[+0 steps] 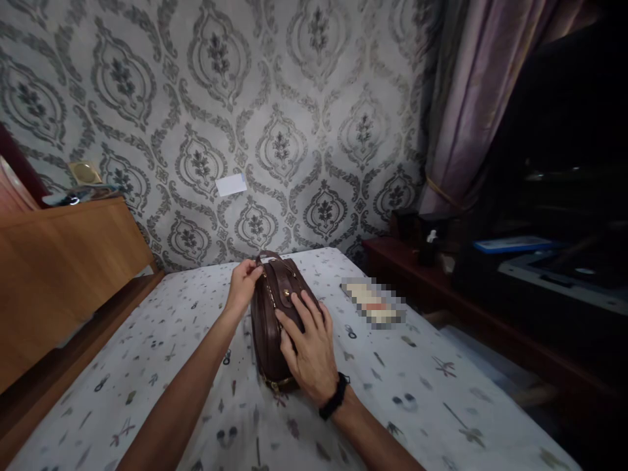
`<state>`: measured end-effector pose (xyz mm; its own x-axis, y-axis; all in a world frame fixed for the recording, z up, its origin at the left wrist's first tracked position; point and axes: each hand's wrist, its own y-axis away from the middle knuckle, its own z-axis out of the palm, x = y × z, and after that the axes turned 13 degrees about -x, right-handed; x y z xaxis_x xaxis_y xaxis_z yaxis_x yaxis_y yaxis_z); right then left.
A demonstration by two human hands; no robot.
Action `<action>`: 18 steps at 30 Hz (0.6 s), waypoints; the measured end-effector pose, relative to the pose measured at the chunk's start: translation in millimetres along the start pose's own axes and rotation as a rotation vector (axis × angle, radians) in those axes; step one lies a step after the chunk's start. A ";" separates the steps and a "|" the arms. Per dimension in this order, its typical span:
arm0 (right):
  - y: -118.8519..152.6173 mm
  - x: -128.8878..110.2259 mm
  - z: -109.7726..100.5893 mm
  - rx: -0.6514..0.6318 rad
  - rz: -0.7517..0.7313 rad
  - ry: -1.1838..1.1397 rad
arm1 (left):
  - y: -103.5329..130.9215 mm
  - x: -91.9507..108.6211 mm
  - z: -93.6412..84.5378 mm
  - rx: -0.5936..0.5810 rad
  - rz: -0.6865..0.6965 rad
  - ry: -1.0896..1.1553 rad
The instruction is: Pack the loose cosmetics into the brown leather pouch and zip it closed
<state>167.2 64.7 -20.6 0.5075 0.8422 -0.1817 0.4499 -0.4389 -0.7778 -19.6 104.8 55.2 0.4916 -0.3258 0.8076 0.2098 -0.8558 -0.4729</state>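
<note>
A dark brown bag (265, 320) with gold zips, a flap with a gold clasp and a top handle lies on a white patterned sheet (196, 366). At its far left corner, near the end of a zip, my left hand (243, 284) is closed in a pinch; what lies between the fingertips is too small to make out. My right hand (311, 347), with a black band at the wrist, rests spread over the bag's right side, fingers apart, just below the clasp.
Right of the bag lies a pixelated flat item (373, 302). A wooden headboard (73, 242) stands on the left, a dark red ledge (417, 288) with small objects on the right. Patterned wall behind carries a white card (231, 185).
</note>
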 end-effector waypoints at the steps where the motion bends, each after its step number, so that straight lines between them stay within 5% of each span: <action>1: -0.2 0.1 0.7 0.011 -0.003 -0.002 | 1.1 1.3 0.0 0.002 0.010 -0.011; 18: 1.1 1.3 3.0 0.017 0.000 0.006 | 38.7 27.4 -2.4 -0.046 0.065 -0.150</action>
<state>166.2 66.3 -23.5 0.5116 0.8406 -0.1782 0.4374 -0.4333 -0.7880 0.0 61.8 59.8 0.6245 -0.3205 0.7123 0.1361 -0.8534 -0.5033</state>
